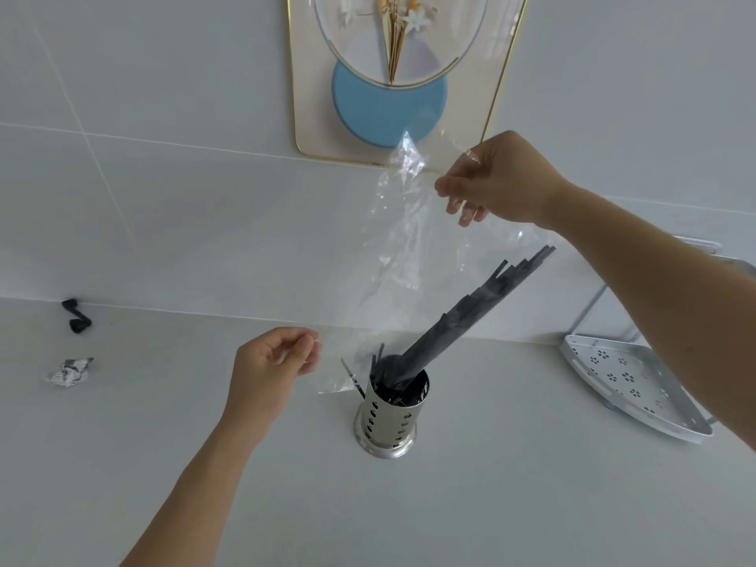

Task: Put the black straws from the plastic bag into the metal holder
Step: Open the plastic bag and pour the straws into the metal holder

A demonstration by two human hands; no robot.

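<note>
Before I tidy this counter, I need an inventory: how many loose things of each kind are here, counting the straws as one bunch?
Metal holder: 1
Straw bunch: 1
Plastic bag: 1
Crumpled wrapper: 1
Small black item: 1
White corner rack: 1
Total: 6

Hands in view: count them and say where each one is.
2. The left hand pinches the clear plastic bag at its lower edge, beside the perforated metal holder; the right hand holds the bag's top, raised above.

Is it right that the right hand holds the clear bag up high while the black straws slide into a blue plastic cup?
Not quite. The head view shows the right hand lifting the clear bag, and the black straws do slide down, but into a shiny metal holder with holes, not a blue plastic cup.
</note>
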